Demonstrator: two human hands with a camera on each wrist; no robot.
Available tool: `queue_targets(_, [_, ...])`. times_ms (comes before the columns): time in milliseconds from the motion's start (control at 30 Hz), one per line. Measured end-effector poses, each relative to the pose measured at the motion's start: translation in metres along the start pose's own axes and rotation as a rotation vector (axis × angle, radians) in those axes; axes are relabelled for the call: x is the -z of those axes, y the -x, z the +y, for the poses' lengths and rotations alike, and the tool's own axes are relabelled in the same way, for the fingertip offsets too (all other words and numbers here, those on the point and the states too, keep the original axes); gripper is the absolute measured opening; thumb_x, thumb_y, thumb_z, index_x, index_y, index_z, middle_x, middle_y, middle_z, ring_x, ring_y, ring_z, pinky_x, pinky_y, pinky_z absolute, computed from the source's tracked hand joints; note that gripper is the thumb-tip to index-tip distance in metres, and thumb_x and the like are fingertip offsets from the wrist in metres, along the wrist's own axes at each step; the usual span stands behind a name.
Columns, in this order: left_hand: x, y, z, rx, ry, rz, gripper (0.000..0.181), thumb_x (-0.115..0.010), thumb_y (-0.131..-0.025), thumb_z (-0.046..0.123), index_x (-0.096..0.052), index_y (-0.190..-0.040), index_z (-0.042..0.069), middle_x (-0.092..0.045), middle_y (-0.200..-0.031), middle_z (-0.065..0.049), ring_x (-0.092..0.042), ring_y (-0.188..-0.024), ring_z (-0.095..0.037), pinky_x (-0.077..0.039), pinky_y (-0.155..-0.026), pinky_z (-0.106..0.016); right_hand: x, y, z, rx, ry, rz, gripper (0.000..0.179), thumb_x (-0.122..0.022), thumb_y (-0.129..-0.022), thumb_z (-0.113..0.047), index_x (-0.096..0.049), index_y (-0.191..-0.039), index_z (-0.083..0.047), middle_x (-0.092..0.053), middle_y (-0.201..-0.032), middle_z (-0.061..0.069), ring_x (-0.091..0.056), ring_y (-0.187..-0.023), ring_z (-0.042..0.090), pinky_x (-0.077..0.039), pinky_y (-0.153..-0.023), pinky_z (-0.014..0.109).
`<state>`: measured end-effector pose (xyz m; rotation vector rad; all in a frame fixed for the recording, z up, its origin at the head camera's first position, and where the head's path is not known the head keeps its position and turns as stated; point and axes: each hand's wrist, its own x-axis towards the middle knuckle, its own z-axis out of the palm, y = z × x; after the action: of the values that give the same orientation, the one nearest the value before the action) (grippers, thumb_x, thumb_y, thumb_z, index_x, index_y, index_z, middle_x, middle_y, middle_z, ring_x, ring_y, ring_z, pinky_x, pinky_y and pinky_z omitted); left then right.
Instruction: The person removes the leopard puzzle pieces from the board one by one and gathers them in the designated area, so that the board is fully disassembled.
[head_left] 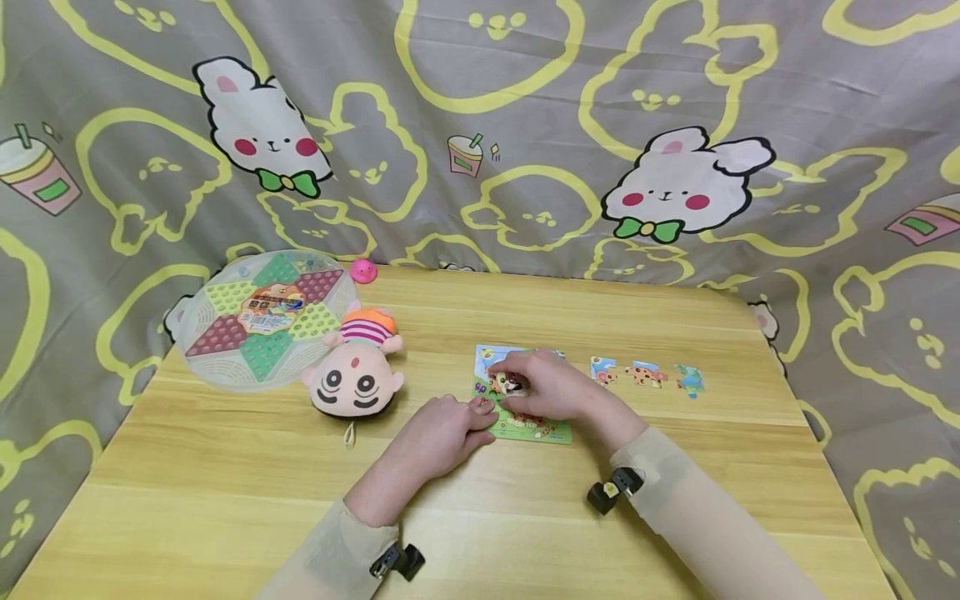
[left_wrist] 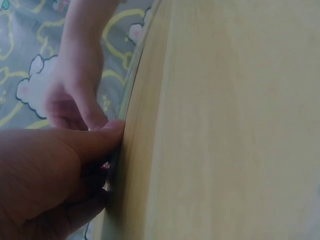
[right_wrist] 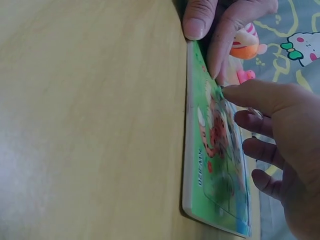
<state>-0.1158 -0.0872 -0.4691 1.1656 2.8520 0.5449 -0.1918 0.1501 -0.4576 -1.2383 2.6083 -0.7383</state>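
A jigsaw puzzle board [head_left: 551,432] with a green and blue cartoon picture lies flat on the table. My left hand [head_left: 442,433] holds its near left corner, the thumb along the edge and the forefinger on the surface. Over the board's upper left part, my right hand [head_left: 551,385] pinches a small puzzle piece [head_left: 513,384] between thumb and fingers; the hand hides much of the picture. In the right wrist view, the right thumb [right_wrist: 250,95] comes down right beside the left fingertips on the board [right_wrist: 192,175].
Three loose puzzle pieces, a left one [head_left: 602,371], a middle one [head_left: 647,373] and a right one [head_left: 688,381], lie right of the board. To the left are a plush doll [head_left: 354,379], a round Chinese checkers board [head_left: 262,321] and a small pink toy [head_left: 363,270]. A patterned curtain [head_left: 510,217] hangs behind the table.
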Motion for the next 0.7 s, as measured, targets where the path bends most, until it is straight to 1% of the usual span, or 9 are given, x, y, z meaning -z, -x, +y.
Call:
queue_targets(33, [0.000, 0.000, 0.000, 0.007, 0.008, -0.004, 0.034, -0.074, -0.101, 0.032, -0.077, -0.132, 0.017, -0.070, -0.134, -0.004, -0.076, -0.091, -0.036, -0.062, -0.077, -0.049, 0.001, 0.001, 0.000, -0.007, -0.005, 0.001, 0.047, -0.081, -0.094, -0.024, -0.070, -0.137, -0.007, -0.072, -0.123, -0.001, -0.065, -0.094, 0.012, -0.056, -0.093, 0.037])
queue_targets(100, [0.001, 0.000, 0.001, 0.022, 0.027, -0.012, 0.036, -0.074, -0.101, 0.032, -0.076, -0.133, 0.016, -0.069, -0.135, -0.005, -0.076, -0.098, -0.037, -0.062, -0.083, -0.050, 0.004, 0.002, -0.001, -0.023, -0.024, -0.001, 0.049, -0.080, -0.096, -0.025, -0.068, -0.139, -0.006, -0.072, -0.111, -0.002, -0.064, -0.084, 0.011, -0.057, -0.084, 0.035])
queue_targets(167, [0.001, 0.000, 0.001, 0.040, 0.046, -0.023, 0.036, -0.074, -0.101, 0.032, -0.076, -0.133, 0.015, -0.069, -0.136, -0.004, -0.075, -0.105, -0.036, -0.060, -0.090, -0.050, 0.008, 0.005, -0.002, -0.040, -0.038, -0.001, 0.050, -0.079, -0.098, -0.025, -0.066, -0.142, -0.004, -0.069, -0.097, -0.005, -0.059, -0.072, 0.009, -0.055, -0.074, 0.032])
queue_targets(233, [0.002, 0.000, 0.002, 0.060, 0.067, -0.033, 0.036, -0.074, -0.101, 0.031, -0.076, -0.133, 0.015, -0.068, -0.137, -0.003, -0.072, -0.112, -0.034, -0.058, -0.095, -0.051, 0.012, 0.009, -0.002, -0.053, -0.037, 0.000, 0.052, -0.078, -0.099, -0.027, -0.064, -0.144, -0.003, -0.064, -0.086, -0.008, -0.055, -0.067, 0.006, -0.053, -0.068, 0.031])
queue_targets(267, [0.003, 0.000, 0.002, 0.067, 0.075, -0.037, 0.035, -0.074, -0.102, 0.031, -0.076, -0.133, 0.015, -0.068, -0.137, -0.003, -0.071, -0.114, -0.033, -0.057, -0.097, -0.051, 0.014, 0.011, -0.002, -0.058, -0.038, -0.001, 0.053, -0.078, -0.100, -0.027, -0.063, -0.144, -0.003, -0.063, -0.083, -0.008, -0.056, -0.067, 0.005, -0.053, -0.067, 0.031])
queue_targets(367, [0.004, 0.000, 0.002, 0.081, 0.090, -0.044, 0.035, -0.074, -0.102, 0.033, -0.076, -0.133, 0.016, -0.067, -0.138, 0.000, -0.070, -0.117, -0.032, -0.056, -0.100, -0.050, 0.021, 0.017, -0.004, -0.074, -0.045, 0.005, 0.053, -0.078, -0.100, -0.026, -0.062, -0.146, -0.003, -0.067, -0.089, -0.010, -0.061, -0.073, 0.004, -0.055, -0.072, 0.032])
queue_targets(467, [0.004, -0.001, 0.002, 0.086, 0.095, -0.049, 0.036, -0.074, -0.102, 0.034, -0.076, -0.133, 0.016, -0.066, -0.138, 0.000, -0.069, -0.120, -0.032, -0.056, -0.100, -0.051, 0.028, 0.024, -0.005, -0.095, -0.066, 0.009, 0.053, -0.077, -0.100, -0.025, -0.061, -0.146, -0.005, -0.072, -0.103, -0.007, -0.065, -0.082, 0.005, -0.058, -0.078, 0.035])
queue_targets(633, [0.004, -0.003, 0.004, 0.112, 0.120, -0.064, 0.036, -0.074, -0.102, 0.034, -0.075, -0.133, 0.016, -0.066, -0.138, 0.000, -0.066, -0.125, -0.027, -0.052, -0.106, -0.052, 0.039, 0.039, -0.007, -0.148, -0.071, 0.023, 0.052, -0.077, -0.100, -0.026, -0.061, -0.147, -0.009, -0.071, -0.116, -0.004, -0.067, -0.089, 0.010, -0.058, -0.079, 0.037])
queue_targets(700, [0.004, -0.003, 0.004, 0.120, 0.131, -0.066, 0.036, -0.074, -0.102, 0.034, -0.075, -0.133, 0.016, -0.066, -0.139, 0.000, -0.065, -0.127, -0.026, -0.050, -0.108, -0.052, 0.043, 0.046, -0.008, -0.169, -0.066, 0.032, 0.052, -0.076, -0.101, -0.027, -0.061, -0.147, -0.010, -0.071, -0.121, -0.003, -0.067, -0.093, 0.012, -0.058, -0.082, 0.039])
